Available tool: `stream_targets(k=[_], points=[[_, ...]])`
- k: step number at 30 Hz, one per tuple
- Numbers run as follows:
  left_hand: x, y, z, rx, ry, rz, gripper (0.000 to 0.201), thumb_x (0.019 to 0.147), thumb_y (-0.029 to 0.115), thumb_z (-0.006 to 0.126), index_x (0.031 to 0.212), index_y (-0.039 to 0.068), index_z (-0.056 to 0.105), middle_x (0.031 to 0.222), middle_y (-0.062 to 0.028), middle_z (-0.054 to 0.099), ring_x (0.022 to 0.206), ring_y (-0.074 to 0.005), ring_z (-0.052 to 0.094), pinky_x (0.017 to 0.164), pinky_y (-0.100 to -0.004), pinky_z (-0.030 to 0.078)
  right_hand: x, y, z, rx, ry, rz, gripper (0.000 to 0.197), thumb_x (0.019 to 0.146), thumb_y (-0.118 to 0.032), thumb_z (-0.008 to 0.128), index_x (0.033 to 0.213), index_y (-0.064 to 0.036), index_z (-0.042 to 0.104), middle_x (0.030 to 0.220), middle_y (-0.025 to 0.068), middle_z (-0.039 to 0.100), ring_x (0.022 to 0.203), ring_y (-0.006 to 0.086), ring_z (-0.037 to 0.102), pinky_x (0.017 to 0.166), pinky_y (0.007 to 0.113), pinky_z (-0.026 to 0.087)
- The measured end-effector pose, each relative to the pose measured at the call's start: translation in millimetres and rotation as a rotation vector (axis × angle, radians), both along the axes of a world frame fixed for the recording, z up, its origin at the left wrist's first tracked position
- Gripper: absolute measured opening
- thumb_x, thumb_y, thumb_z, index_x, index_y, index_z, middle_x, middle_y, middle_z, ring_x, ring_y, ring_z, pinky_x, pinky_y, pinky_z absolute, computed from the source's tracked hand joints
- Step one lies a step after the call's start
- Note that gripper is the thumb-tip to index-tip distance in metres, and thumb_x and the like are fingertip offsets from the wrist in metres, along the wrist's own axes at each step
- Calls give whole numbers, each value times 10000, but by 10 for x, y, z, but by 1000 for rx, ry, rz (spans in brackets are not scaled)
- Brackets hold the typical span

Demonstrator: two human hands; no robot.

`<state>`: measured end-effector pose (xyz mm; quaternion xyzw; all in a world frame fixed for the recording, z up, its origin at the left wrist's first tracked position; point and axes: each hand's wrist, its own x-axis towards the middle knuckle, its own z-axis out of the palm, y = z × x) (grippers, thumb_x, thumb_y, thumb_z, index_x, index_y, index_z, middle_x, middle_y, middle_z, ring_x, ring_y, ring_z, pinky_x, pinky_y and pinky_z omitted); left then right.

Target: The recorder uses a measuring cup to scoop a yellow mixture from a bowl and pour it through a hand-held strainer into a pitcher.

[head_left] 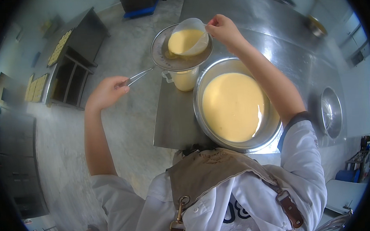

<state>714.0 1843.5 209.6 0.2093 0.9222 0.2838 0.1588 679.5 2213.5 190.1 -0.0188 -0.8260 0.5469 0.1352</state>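
Observation:
My left hand (107, 93) is closed round the wire handle of a round fine-mesh strainer (160, 45). The strainer lies over the top of a clear plastic pitcher (186, 80) with yellow liquid inside. Above the mesh, my right hand (226, 31) grips the handle of a translucent measuring jug (193, 26). This jug is tilted, and yellow liquid in it reaches toward the mesh. Close by on the right stands a large steel bowl (202, 121), filled with the same smooth yellow liquid. My right forearm passes over its far right rim.
The bowl and pitcher stand on a steel table (173, 124). An empty-looking metal bowl (331, 112) sits at the right, and a small round pan (315, 26) at the far right. Across the floor, a steel bench (80, 41) carries a tray of yellow pieces (59, 47).

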Motion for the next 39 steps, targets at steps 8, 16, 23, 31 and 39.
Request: stream_targets(k=[8, 16, 23, 31, 39], points=[[-29, -20, -35, -3, 30, -35, 220, 806, 106, 606, 993, -11, 598, 745, -24, 511, 694, -106, 437, 647, -270, 385, -40, 9, -1, 107, -33, -38, 189, 759, -166, 592, 878, -20, 574, 827, 102, 600, 783, 194, 564, 716, 311, 457], [-32, -17, -65, 15, 50, -49, 172, 809, 111, 601, 931, -7, 582, 708, -10, 470, 680, -105, 406, 627, -271, 365, -69, 42, 0, 145, -36, -48, 219, 756, -193, 590, 908, -36, 588, 852, 98, 616, 815, 202, 581, 753, 317, 460], [-52, -20, -79, 11, 43, -31, 172, 805, 105, 607, 934, -6, 585, 698, -4, 458, 662, -98, 395, 607, -265, 355, -85, 51, 20, 232, -32, -77, 241, 752, -232, 589, 915, -54, 595, 876, 95, 634, 857, 222, 605, 823, 332, 451], [-45, -29, -78, 7, 70, -41, 214, 800, 106, 617, 983, -5, 599, 715, -11, 499, 672, -100, 419, 621, -266, 372, -74, 31, 47, 286, -14, -82, 245, 746, -242, 587, 911, -60, 595, 878, 92, 639, 861, 224, 608, 840, 341, 441], [-49, -56, -76, -6, 60, -42, 221, 801, 105, 617, 992, -5, 602, 737, -17, 519, 687, -106, 434, 635, -272, 383, -93, 28, 38, 312, 3, -83, 235, 745, -248, 581, 902, -73, 597, 863, 83, 647, 862, 225, 612, 871, 356, 404]])
